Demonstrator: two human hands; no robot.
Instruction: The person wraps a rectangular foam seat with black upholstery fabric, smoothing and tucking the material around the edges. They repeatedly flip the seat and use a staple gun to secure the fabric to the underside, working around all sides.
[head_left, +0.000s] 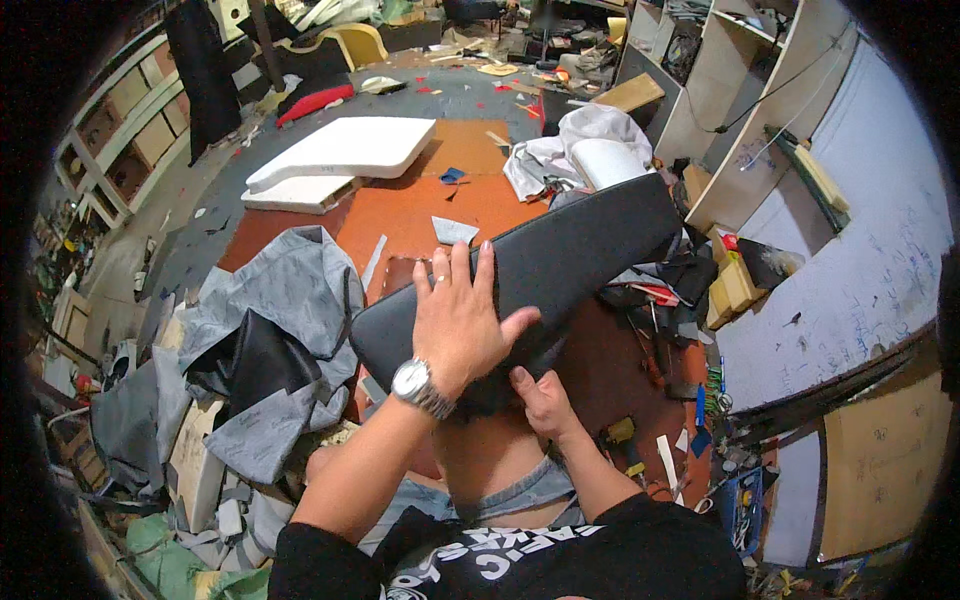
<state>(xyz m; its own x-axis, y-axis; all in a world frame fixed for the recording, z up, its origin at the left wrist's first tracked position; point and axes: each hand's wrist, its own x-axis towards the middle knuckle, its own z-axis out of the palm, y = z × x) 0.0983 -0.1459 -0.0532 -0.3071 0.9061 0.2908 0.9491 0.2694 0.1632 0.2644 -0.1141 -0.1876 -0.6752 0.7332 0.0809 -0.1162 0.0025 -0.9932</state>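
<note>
A long black padded cushion lies slanted across my lap, its right end higher and farther from me. My left hand, with a watch on the wrist, is laid flat on the cushion's left part, its fingers spread. Below the cushion's near edge my right hand is closed, thumb up, on the dark cover material there. What its fingers hold underneath is partly hidden.
White foam slabs are stacked on the orange-brown work surface. Crumpled grey fabric lies at left and a pale cloth bundle beyond the cushion. Wooden shelving stands at right, with tools and scraps below.
</note>
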